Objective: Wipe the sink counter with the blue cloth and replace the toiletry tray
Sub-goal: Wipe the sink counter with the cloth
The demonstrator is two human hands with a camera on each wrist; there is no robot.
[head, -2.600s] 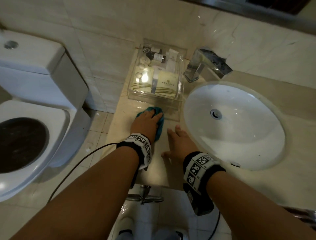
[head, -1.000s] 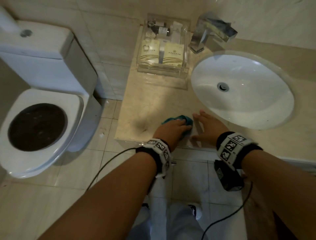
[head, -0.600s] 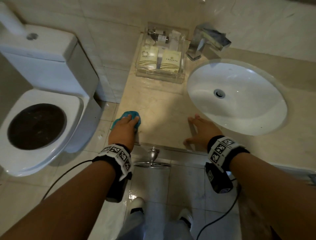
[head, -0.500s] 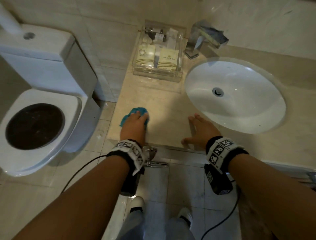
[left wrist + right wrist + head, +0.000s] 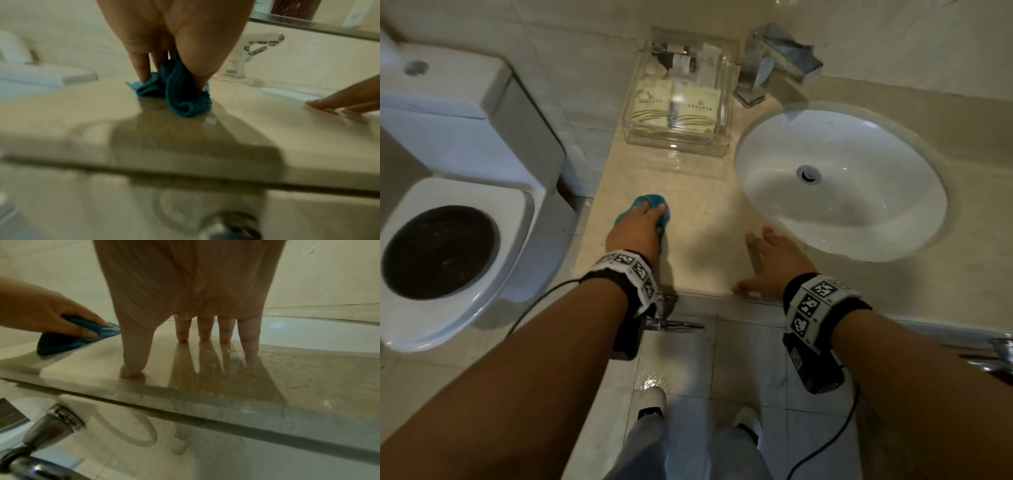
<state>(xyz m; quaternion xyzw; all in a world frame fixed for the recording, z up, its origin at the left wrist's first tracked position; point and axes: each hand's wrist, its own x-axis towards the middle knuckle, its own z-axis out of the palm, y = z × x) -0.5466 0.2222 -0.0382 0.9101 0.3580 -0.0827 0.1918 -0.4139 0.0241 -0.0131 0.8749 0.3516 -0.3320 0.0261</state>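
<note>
White toilet [image 5: 448, 219] left of the beige marble sink counter [image 5: 705, 219]; oval white basin [image 5: 859, 192] sunk into it on the right, chrome faucet [image 5: 767, 68] at the back by the wall. Clear plastic toiletry tray [image 5: 678, 99] with sachets and small bottles sits at the counter's back-left corner, just beside the faucet, well apart from both hands. Wet patches on the counter in front of the tray. Left hand [image 5: 635, 229] grips a bunched blue cloth [image 5: 654, 202], pressing it on the counter near its left edge. Right hand [image 5: 774, 263] flat, fingers [image 5: 249, 339] spread and straight on the counter near the front edge, beside the basin rim, holding nothing.
</note>
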